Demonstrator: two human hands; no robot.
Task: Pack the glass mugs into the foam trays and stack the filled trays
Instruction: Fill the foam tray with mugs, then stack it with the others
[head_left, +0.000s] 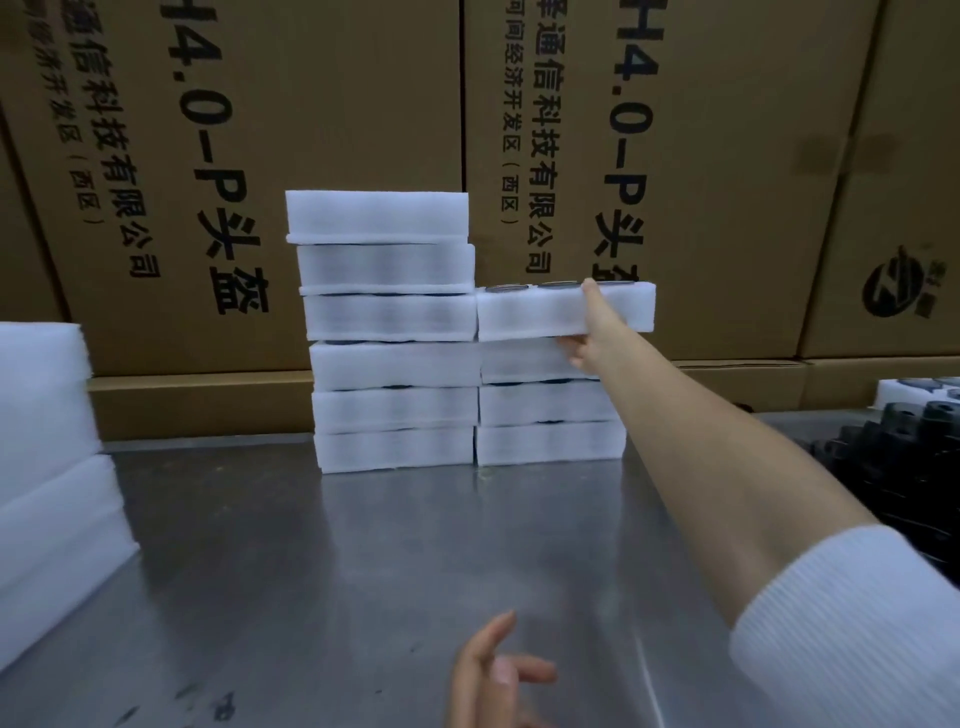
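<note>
top tray (540, 312) caught mid-placement on the right-hand stack (550, 421), the shorter of two columns standing against the cardboard cartons (332, 104). right hand (587, 338) reaching far out, thumb up over the tray's top edge, fingers curled underneath, so pinching it from the front near its right half. dark round rims of mugs (558, 285) just showing along the top, so looks like a filled one.

key relation: tray's long axis running left to right, parallel to the cartons, left end butted against the left stack (389, 338). right end overhanging the trays below, bottom face looks slightly lifted off the next tray at the fingers. probably needs the fingers slid out from under and maybe a nudge to square it, though that overhang could just be lens distortion, hard to say.

left hand (493, 670) way back from the stack, low over the steel table (311, 571), fingers loose and relaxed, holding nothing. much further from the stack than the right, so right hand clearly the one to finish this.

more plain foam blocks (47, 467) left of the stack, black parts (914, 452) piled off to the right, another foam tray (919, 389) behind those.
</note>
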